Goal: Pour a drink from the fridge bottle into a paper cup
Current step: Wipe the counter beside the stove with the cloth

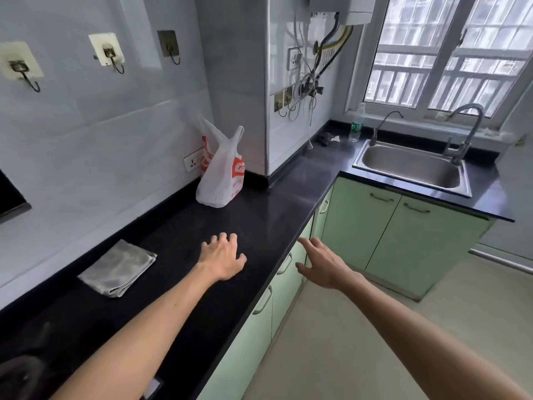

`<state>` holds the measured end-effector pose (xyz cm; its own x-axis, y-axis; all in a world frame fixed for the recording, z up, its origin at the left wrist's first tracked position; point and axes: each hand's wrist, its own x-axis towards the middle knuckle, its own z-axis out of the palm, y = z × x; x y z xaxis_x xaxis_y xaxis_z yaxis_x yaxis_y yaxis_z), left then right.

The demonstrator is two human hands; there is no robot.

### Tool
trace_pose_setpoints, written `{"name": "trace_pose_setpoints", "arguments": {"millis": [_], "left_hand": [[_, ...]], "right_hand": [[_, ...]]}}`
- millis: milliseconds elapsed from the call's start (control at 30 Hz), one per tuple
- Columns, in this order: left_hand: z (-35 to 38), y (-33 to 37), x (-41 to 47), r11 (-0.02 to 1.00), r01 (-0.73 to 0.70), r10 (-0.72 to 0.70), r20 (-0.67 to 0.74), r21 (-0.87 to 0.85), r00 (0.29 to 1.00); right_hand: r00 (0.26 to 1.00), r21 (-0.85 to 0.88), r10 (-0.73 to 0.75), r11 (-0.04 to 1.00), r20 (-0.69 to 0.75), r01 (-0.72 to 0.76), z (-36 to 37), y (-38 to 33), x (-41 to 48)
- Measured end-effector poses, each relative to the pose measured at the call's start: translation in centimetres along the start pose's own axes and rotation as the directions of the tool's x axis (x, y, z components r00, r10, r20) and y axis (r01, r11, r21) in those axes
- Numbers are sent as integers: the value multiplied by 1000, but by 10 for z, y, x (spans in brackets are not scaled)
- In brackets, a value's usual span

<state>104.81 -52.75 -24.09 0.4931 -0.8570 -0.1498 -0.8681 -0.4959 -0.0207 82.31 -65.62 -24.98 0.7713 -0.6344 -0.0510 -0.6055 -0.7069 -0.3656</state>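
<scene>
Reaching forward over a black surface, both bare arms stretch out from the bottom edge of the view. The left hand hovers above the surface with its fingers spread, curled slightly downward and released, grasping nothing. The right hand is out past the front edge of the surface, over the green cabinets, with its fingers extended and loose, also empty.

Left of the left hand, a folded grey cloth lies flat on the surface, well apart from it. Farther along, a white plastic bag with red print stands against the tiled wall, beside a wall socket.

Beyond the corner, the surface turns right and carries a steel sink with two taps at its back rim. A clear bottle with a green label stands upright near the sink's left back corner, under the window. Whether this is the task's bottle I cannot tell; neither a fridge nor a paper cup shows in view.

Hooks hang on the wall to the left.
</scene>
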Motion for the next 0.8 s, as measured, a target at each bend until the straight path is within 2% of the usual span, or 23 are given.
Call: {"name": "trace_pose_setpoints", "arguments": {"millis": [200,533,800], "left_hand": [[4,-18,58,996,84,-84,-5,-24,996],[6,-75,107,968,251,-251,9,-29,968],[27,-119,92,875,485,-483,50,-12,874]], "right_hand": [[999,-22,-12,1000,49,13,-14,12,75],[986,-5,-132,991,102,133,-12,-23,185],[927,0,-297,952,230,305,9,-53,263]]}}
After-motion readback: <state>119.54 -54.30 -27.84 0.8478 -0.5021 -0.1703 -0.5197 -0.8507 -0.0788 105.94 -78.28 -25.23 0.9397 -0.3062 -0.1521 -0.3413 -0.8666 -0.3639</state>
